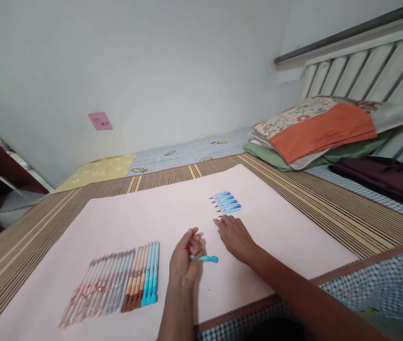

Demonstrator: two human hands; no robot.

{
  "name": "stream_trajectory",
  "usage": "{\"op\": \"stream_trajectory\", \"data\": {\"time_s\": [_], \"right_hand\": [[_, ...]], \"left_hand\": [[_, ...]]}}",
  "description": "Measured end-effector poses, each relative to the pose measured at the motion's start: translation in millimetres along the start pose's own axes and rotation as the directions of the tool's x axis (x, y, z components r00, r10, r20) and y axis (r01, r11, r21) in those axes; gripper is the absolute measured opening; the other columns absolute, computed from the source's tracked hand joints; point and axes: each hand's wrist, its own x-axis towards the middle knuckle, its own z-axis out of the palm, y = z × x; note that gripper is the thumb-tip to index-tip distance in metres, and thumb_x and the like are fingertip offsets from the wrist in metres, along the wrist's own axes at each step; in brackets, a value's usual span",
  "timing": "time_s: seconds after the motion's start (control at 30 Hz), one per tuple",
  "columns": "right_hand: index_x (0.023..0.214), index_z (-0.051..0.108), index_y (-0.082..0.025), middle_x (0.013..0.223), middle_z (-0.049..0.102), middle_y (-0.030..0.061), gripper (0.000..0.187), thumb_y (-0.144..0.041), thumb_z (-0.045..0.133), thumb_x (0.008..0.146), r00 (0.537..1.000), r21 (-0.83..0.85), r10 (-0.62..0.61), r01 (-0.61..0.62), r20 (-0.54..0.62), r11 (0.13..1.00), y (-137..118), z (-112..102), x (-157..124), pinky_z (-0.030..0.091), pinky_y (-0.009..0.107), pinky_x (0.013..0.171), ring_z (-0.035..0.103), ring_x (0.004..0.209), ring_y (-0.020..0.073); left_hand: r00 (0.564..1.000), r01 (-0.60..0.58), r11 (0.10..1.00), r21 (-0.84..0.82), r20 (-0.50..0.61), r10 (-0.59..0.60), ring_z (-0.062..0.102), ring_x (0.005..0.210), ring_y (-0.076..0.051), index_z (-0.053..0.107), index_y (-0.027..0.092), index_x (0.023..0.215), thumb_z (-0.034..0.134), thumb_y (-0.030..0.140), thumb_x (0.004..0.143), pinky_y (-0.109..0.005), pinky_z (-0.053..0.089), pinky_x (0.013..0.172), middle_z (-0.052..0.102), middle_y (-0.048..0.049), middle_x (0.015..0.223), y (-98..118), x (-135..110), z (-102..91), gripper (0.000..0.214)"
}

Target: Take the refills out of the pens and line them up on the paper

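Note:
My left hand (186, 258) is curled round a light blue pen part (206, 258) whose end sticks out to the right, just above a pale pink sheet (144, 215). My right hand (234, 237) lies palm down on the sheet, fingertips touching the nearest piece in a short row of several blue pen caps (227, 202). Left of my left hand lies a neat row of several pens (116, 282): clear pink ones, brown ones and blue ones at the right end.
The pink sheet rests on a striped mat (329, 199) over a bed. Folded bedding with an orange cover (320, 130) and a dark cloth (382, 175) lie at the back right by a slatted headboard. A pink note (100, 121) is stuck on the wall.

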Motion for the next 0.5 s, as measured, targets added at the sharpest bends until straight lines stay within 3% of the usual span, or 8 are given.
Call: {"op": "stream_trajectory", "data": {"time_s": [0.23,0.5], "right_hand": [[0.138,0.058,-0.016,0.123,0.065,0.015,0.045,-0.045,0.05,0.104,0.997,-0.019,0.078,-0.079,-0.012,0.997,-10.3,0.7,2.8,0.038,0.043,0.094,0.056,0.111,0.0305],[0.131,0.062,-0.014,0.124,0.065,0.0166,0.048,-0.051,0.051,0.103,0.992,0.004,0.123,-0.123,0.014,0.992,-14.7,-0.6,5.2,0.039,0.045,0.094,0.056,0.111,0.0322]], "left_hand": [[1.0,-0.001,1.0,0.018,0.021,0.001,0.03,0.04,-0.001,0.07,0.009,0.085,0.085,0.022,0.072,-0.016,0.022,0.039,0.059,0.0022,0.062,-0.9,-0.7,1.2,0.024],[1.0,-0.006,1.0,0.015,0.015,0.006,0.029,0.04,-0.001,0.071,0.008,0.085,0.085,0.021,0.072,-0.016,0.022,0.039,0.059,0.0018,0.062,-0.8,-0.6,1.0,0.023]]}}
